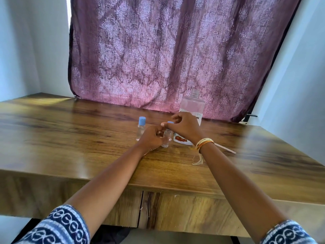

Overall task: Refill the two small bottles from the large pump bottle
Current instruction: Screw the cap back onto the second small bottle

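Observation:
Two small clear bottles with blue caps stand on the wooden table (70, 138). The left small bottle (141, 128) stands alone, untouched. My left hand (152, 139) grips the body of the right small bottle (166, 138), which stands upright on the table. My right hand (184, 127) pinches that bottle's blue cap (170, 122) from above. Behind my right hand stands the large clear bottle (192, 106), its neck open with no pump on it; my hand hides part of its label.
A thin pale tube (226, 149), seemingly the pump's dip tube, lies on the table to the right of my right wrist. A purple patterned curtain (175, 50) hangs behind the table. White walls close in on both sides.

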Action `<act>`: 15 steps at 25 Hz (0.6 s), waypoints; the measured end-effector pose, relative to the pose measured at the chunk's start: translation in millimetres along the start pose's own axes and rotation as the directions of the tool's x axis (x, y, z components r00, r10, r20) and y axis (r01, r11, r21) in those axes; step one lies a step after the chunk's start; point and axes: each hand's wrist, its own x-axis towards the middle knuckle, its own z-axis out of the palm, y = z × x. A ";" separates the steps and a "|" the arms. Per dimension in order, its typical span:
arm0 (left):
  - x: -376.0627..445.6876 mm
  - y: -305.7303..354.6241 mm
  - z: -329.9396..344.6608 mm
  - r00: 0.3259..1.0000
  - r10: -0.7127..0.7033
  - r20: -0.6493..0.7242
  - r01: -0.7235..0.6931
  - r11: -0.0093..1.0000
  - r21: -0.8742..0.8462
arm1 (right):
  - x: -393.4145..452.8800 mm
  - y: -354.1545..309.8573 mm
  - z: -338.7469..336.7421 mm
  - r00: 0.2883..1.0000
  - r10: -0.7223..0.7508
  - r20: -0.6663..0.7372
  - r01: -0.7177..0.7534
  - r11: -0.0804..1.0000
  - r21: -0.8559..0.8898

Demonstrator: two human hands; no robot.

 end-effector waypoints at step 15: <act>1.3 -0.2 -0.3 1.000 0.016 0.002 -0.016 0.997 0.070 | -15.3 11.3 22.4 0.990 0.070 -0.122 -0.017 0.923 0.384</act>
